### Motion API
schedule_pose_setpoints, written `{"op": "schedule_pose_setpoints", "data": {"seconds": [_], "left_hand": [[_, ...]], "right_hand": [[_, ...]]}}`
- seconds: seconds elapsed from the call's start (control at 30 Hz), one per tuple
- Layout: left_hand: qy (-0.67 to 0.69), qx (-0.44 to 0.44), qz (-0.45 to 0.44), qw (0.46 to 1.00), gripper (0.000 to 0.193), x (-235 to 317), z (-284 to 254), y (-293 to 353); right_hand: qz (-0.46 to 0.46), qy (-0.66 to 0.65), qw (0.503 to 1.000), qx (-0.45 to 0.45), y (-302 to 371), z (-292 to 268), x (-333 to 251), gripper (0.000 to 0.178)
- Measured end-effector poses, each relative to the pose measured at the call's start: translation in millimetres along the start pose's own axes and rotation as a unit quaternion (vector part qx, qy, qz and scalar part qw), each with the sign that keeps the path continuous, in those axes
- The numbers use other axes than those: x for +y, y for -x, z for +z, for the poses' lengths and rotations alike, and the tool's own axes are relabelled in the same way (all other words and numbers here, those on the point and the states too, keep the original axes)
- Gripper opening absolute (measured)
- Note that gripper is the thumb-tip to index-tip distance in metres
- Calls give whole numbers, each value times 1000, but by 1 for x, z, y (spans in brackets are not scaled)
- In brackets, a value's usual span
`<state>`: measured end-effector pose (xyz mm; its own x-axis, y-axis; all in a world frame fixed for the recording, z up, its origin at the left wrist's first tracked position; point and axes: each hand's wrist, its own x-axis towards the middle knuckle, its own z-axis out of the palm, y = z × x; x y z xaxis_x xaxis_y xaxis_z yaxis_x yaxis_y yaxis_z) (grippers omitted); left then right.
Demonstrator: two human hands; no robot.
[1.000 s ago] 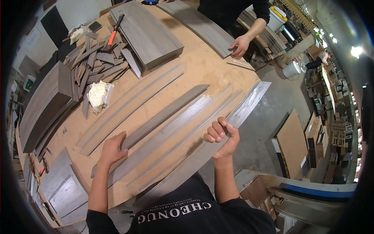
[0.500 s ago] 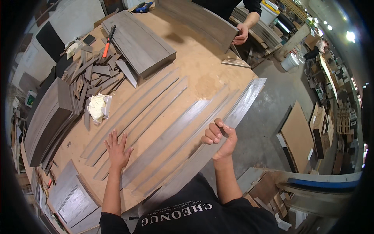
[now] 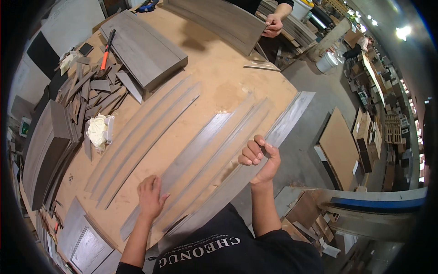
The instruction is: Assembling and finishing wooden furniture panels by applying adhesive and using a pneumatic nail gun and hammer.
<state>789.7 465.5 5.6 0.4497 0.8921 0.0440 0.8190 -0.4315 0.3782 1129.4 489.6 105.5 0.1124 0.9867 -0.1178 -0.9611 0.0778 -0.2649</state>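
On the plywood workbench point(image 3: 228, 68): left hand point(image 3: 149, 197) slid nearer, fingers flat and narrow on a grey laminate strip point(image 3: 182, 169); right hand point(image 3: 261, 157) still curled round the outermost plank point(image 3: 278, 137) at the bench edge, now lifted slightly, seemingly mid-reposition.

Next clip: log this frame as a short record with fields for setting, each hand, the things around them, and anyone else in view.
setting: workshop, large plywood table
left hand: flat, palm down on a long grey strip
right hand: fingers curled around the outermost grey strip at the table's edge
nearby: further grey strips laid side by side, white crumpled cloth, heap of grey offcuts, orange-handled tool
other person: hand gripping a grey board at the far edge
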Motion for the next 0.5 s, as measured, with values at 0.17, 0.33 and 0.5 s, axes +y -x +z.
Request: {"op": "schedule_pose_setpoints", "data": {"seconds": [0.17,0.33,0.5], "left_hand": [[-27,98,-73,992,58,-34,4,-23],[-11,83,-15,996,51,-16,-3,-7],[45,118,-116,985,41,-38,-6,-17]], "right_hand": [[8,-20,1000,-4,0,-1,2,10],[6,-16,1000,-9,0,-6,1,10],[-3,-19,1000,-10,2,-10,-4,10]]}}
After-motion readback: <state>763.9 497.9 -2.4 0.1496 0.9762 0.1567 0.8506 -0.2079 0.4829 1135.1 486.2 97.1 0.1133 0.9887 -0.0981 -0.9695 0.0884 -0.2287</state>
